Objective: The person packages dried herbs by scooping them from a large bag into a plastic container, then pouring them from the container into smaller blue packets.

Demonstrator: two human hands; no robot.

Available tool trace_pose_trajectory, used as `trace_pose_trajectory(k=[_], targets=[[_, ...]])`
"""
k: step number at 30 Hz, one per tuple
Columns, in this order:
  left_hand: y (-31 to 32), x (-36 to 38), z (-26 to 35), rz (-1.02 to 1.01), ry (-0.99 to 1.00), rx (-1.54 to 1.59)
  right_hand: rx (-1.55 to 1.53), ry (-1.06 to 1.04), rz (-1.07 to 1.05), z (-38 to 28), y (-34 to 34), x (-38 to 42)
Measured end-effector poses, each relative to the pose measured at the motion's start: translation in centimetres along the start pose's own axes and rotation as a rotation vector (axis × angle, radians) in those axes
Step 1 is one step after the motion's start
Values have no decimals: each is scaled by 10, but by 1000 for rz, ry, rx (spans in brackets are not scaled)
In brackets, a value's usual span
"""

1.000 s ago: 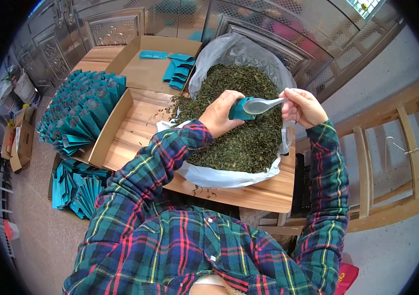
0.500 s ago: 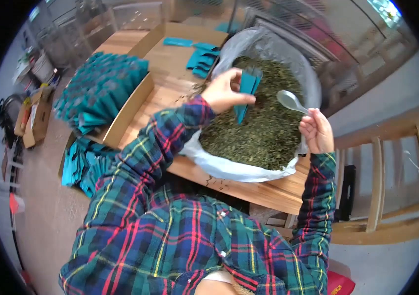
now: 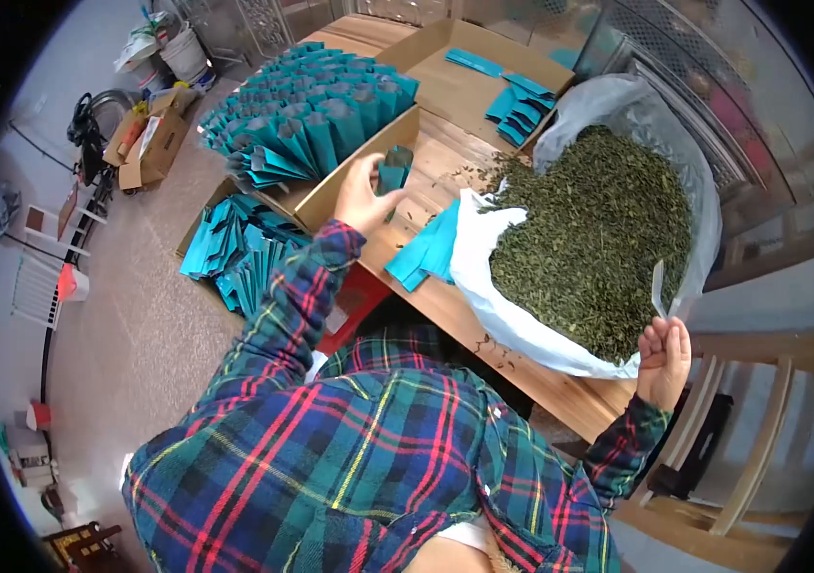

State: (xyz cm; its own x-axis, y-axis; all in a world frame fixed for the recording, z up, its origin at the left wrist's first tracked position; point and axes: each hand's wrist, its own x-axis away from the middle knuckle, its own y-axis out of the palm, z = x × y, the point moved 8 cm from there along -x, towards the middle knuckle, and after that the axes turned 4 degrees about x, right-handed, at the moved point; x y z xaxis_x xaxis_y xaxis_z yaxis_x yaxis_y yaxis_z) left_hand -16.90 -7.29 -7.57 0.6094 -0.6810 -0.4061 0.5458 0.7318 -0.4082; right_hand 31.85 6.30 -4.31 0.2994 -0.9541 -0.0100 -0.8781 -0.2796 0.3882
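Observation:
My left hand (image 3: pixel 361 199) pinches a small teal packet (image 3: pixel 394 172) upright between thumb and fingers, just beside the wall of the cardboard box (image 3: pixel 354 164). That box is filled with standing teal packets (image 3: pixel 316 119), their tops open. In my right hand (image 3: pixel 665 358) a pale spoon (image 3: pixel 657 285) is gripped by its handle, seen edge-on over the right side of the dried leaves (image 3: pixel 598 244). The leaves fill a container lined with a whitish plastic bag (image 3: pixel 503 320). Flat teal packets (image 3: pixel 426 250) lie between that bag and my left hand.
A second cardboard tray (image 3: pixel 426 48) at the back holds several flat teal packets (image 3: pixel 522 105). Lower left, another box contains loose teal packets (image 3: pixel 235 244). Leaf crumbs dot the wooden table (image 3: pixel 560 396). A wooden rack (image 3: pixel 760 439) stands at the right.
My left hand has carried the packet left from over the leaves to the box of standing packets. The spoon in my right hand has turned edge-on. The view has swung left.

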Motion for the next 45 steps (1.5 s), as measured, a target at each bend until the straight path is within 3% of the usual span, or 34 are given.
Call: trace_pose_trajectory(k=[4,7,11,13,16,25,28,32,37,40,42,45], targets=[[-9,14,-21,8,-144,81,21,-31,-11,-2,9,8],[-36,16,17,119,-94,283,32,-33,-12,-2,7,9],[-104,13,63,192,-86,226,22,-12,8,6,1,12],[-143,3,76,269,28,246,11,1,8,12,-2,12],[-186,-13,33,321,42,69,15,15,7,20,-6,12],[-188,-34,-29,335,-53,-102,15,16,32,21,-2,17],[-182,-25,-25,481,19,-802,20,27,30,20,-1,20],[-186,-20,-27,535,59,-633,28,49,44,20,-2,22],[-175,-14,-2,532,132,-671,16,58,24,26,-3,22],[-130,4,57,400,405,-688,22,71,44,29,-5,23],[-63,15,51,-154,320,-357,22,74,45,31,-4,23],[28,70,62,-540,563,-334,25,68,41,30,-3,23]])
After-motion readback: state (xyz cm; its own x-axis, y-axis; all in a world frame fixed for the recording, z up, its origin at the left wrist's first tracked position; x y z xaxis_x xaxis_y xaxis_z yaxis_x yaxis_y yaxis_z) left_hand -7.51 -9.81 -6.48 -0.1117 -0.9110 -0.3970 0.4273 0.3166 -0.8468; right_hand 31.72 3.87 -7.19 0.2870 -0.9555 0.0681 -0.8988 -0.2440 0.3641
